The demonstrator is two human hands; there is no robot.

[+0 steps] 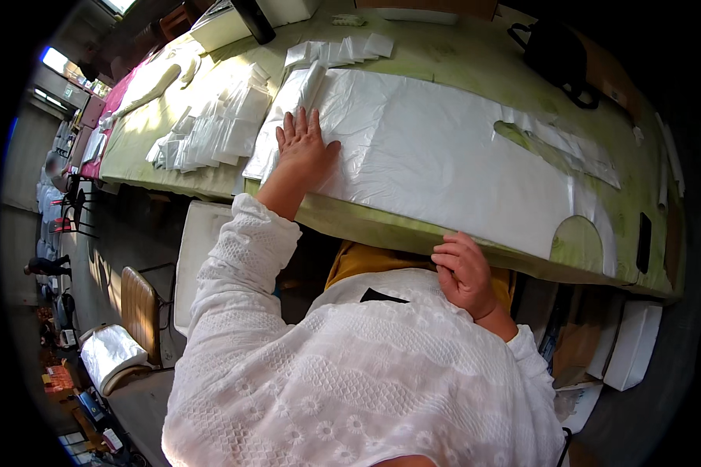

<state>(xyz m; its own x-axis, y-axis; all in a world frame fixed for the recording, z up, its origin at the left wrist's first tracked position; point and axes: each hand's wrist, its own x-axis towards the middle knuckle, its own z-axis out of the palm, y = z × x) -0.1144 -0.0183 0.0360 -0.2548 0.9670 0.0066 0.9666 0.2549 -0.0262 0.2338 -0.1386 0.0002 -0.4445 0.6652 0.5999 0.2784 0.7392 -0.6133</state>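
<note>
A long white, thin plastic sheet (452, 148) lies flat along the table's near side, with curved cut-outs and narrow strips at its right end. My left hand (304, 148) rests flat, fingers spread, on the sheet's left part, close to a folded or rolled strip of plastic (310, 84). Back by my body, just off the table's near edge, my right hand (466, 272) hovers with its fingers curled loosely together. I see nothing in it, and it does not touch the sheet.
Left of the sheet lie several folded white plastic packets (222, 124), and more packets (343, 51) sit behind it. A black bag (557, 58) is at the back right of the green-covered table (436, 58). A brown chair (142, 311) stands at the left.
</note>
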